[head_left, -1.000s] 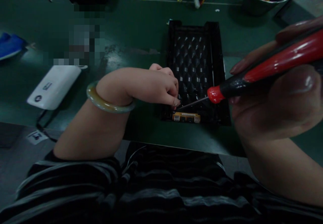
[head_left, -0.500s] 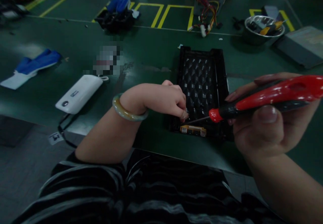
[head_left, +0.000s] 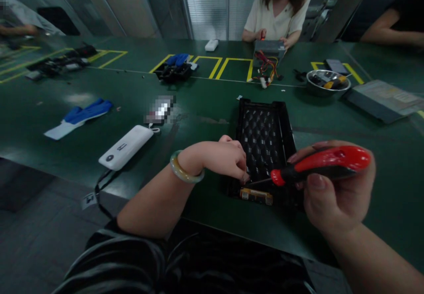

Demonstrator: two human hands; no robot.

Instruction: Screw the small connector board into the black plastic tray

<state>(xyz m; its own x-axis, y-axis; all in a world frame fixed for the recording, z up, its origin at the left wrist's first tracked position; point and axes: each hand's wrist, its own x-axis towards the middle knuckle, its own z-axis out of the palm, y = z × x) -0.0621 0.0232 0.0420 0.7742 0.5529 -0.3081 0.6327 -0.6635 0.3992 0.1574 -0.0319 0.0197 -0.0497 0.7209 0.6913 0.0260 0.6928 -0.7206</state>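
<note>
A black plastic tray-like housing [head_left: 267, 108] with a bumpy inner floor lies on the green table. Along its near edge sits a small orange-brown circuit board [head_left: 256, 196]. My right hand [head_left: 341, 192] is closed around a red and black screwdriver [head_left: 326, 163], whose thin shaft points left to the board's upper left end. My left hand [head_left: 230, 161], with a bangle at the wrist, reaches over the housing's left side. Its fingers are pinched close to the screwdriver's tip; whatever they hold is too small or hidden to make out.
A white power bank [head_left: 127, 148] and a blue-and-white glove [head_left: 82, 117] lie to the left. A metal bowl of tools [head_left: 327, 84] and a grey flat case [head_left: 384, 101] are at the right. Across the table a person handles a grey box with coloured wires [head_left: 270, 53].
The head view has tilted up, so the people across the table now show. My hands stay at the housing's near end, and the screwdriver's handle appears swung a little in the right hand.
</note>
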